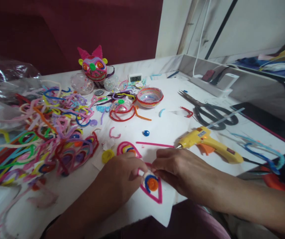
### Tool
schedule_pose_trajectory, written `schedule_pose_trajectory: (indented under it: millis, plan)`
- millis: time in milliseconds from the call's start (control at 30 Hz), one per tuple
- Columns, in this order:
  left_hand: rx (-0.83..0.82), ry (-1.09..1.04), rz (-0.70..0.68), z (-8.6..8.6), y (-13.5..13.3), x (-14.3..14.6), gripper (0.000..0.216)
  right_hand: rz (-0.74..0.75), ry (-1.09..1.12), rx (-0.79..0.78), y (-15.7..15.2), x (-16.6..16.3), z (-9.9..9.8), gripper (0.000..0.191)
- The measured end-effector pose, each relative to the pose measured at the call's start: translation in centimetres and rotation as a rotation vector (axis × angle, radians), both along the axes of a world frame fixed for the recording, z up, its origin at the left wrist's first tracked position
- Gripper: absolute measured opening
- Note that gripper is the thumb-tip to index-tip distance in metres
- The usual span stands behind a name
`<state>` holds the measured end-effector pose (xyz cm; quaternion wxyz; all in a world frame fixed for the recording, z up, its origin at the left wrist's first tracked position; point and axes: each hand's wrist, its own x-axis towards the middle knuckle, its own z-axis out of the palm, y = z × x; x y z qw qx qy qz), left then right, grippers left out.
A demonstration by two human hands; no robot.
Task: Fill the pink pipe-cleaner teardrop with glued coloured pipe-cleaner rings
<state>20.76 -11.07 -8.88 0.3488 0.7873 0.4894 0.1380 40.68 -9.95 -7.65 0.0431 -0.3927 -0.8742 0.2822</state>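
A pipe-cleaner eye (153, 185), with an orange coiled centre, a blue ring and a pink outline, lies on white paper at the table's near edge. At its upper left rim my left hand (124, 174) is closed, thumb and fingertips pinching the edge. My right hand (176, 167) pinches the upper right rim, its fingertips close to the left ones. The fingers partly hide the top of the eye. Just behind the left hand lies a similar pink, yellow and orange eye piece (128, 148). A straight pink pipe cleaner (154, 144) rests beyond the right hand.
A yellow glue gun (208, 144) lies right of my right hand, its nozzle pointing towards it. Behind are black-handled scissors (207, 111), a power strip (212, 86) and a pipe-cleaner bowl (150, 98). Tangled pipe cleaners (57, 116) cover the left; a decorated animal head (94, 66) stands behind.
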Motion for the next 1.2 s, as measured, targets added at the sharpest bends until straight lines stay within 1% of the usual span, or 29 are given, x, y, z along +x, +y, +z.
schedule_pose_trajectory:
  millis: [133,267,433,567,667,800,933,1067,1200]
  plan:
    - [-0.008,0.008,-0.016,0.29,-0.03,0.07,0.023,0.002,-0.029,-0.018,-0.05,-0.34,0.13,0.020]
    - [-0.025,-0.008,-0.005,0.17,-0.04,-0.01,0.025,-0.003,-0.046,-0.006,-0.18,-0.45,0.25,0.020]
    - [-0.036,-0.022,-0.007,-0.18,0.05,-0.05,0.020,-0.009,-0.032,0.034,-0.23,-0.48,-0.09,0.017]
    - [-0.030,-0.021,-0.014,-0.27,0.09,-0.04,0.020,-0.004,-0.005,0.033,-0.29,-0.46,-0.27,0.017]
    - [-0.034,-0.021,-0.019,-0.14,0.15,0.01,0.017,0.009,0.024,0.037,-0.46,-0.44,-0.35,0.017]
    - [-0.061,-0.009,-0.021,0.25,0.13,0.08,0.014,0.016,0.001,0.049,-0.61,-0.43,-0.49,0.017]
    - [-0.041,0.002,-0.070,0.18,0.05,-0.12,0.017,0.028,-0.005,0.054,-0.58,-0.48,-0.60,0.016]
    - [-0.038,-0.022,-0.087,-0.07,0.01,-0.60,0.018,0.016,-0.037,0.041,-0.49,-0.47,-0.50,0.017]
    - [-0.078,-0.027,-0.094,0.49,-0.11,-0.74,0.029,0.026,-0.048,0.019,-0.48,-0.30,-0.34,0.019]
